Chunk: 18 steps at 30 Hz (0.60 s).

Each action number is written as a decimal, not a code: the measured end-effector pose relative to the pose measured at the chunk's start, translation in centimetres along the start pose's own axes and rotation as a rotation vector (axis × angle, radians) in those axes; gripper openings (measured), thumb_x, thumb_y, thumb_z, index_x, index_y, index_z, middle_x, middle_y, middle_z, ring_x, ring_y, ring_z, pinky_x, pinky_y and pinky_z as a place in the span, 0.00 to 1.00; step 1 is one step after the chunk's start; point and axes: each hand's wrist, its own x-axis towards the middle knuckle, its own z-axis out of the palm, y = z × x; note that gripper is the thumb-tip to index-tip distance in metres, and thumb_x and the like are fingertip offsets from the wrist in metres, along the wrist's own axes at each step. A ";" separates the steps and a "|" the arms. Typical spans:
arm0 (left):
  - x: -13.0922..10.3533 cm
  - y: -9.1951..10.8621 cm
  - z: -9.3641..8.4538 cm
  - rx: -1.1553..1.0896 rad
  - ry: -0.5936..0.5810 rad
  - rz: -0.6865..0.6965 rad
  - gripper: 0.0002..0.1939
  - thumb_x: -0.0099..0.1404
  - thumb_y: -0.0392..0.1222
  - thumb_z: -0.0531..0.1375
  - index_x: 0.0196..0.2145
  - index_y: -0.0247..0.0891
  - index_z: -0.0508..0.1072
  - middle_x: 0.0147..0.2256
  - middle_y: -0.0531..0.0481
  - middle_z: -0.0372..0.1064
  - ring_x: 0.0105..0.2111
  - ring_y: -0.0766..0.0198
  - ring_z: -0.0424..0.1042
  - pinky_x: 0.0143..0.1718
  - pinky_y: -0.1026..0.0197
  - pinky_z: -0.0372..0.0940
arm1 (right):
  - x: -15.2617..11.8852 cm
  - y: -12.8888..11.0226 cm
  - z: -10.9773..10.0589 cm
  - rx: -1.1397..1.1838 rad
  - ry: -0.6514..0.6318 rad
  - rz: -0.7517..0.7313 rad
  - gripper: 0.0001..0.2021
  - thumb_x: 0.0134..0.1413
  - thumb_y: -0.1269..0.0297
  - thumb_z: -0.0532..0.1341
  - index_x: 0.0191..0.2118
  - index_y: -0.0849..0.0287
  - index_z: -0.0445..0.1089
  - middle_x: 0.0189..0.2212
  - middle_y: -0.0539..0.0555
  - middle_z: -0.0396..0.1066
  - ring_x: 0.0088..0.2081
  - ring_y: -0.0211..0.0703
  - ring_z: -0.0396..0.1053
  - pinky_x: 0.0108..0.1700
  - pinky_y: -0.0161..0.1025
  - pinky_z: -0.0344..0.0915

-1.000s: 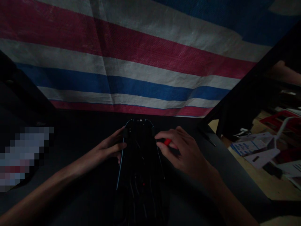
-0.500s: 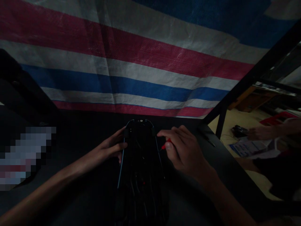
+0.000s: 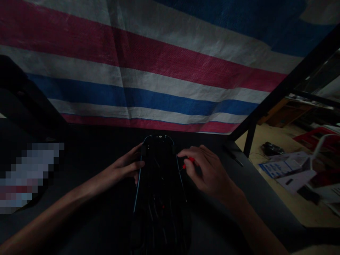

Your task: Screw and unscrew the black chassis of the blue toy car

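Note:
A long black object with thin blue edge lines lies on the dark table in front of me; its dark details are hard to make out. My left hand grips its left side, with the thumb on the edge and the other fingers lower down. Beside its right edge, my right hand pinches a small red-handled tool between thumb and fingers. The tool's thin tip points left, close to the blue edge line; whether it touches cannot be made out.
A slim dark tool lies on the table at the right. A striped sheet hangs behind. Dark frame bars stand at both sides. A blurred-out pale item is at the left. Papers and boxes lie beyond the right edge.
The other person's arm and dark clothing at the right have gone out of view, uncovering boxes and papers. My right fingers and the red tool have shifted slightly; my left hand stays put.

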 end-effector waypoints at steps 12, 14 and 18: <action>-0.1 0.3 0.2 0.035 0.007 0.030 0.47 0.67 0.55 0.73 0.77 0.59 0.57 0.77 0.44 0.54 0.42 0.54 0.77 0.39 0.52 0.76 | 0.2 -0.3 -0.4 0.049 -0.044 -0.001 0.09 0.73 0.73 0.53 0.51 0.57 0.68 0.38 0.52 0.78 0.35 0.43 0.71 0.42 0.43 0.63; 0.1 0.0 0.0 0.028 -0.008 0.048 0.47 0.67 0.54 0.73 0.77 0.60 0.57 0.77 0.45 0.52 0.43 0.52 0.78 0.38 0.53 0.76 | 0.1 -0.1 -0.1 0.094 -0.031 0.035 0.09 0.73 0.74 0.56 0.52 0.56 0.67 0.41 0.51 0.79 0.36 0.41 0.73 0.44 0.42 0.64; 0.3 -0.4 -0.3 0.024 -0.039 0.053 0.44 0.70 0.52 0.71 0.77 0.60 0.56 0.77 0.44 0.53 0.45 0.50 0.79 0.40 0.52 0.77 | -0.1 0.1 0.1 0.087 0.000 0.088 0.09 0.74 0.73 0.58 0.54 0.56 0.68 0.45 0.52 0.81 0.39 0.41 0.76 0.46 0.41 0.66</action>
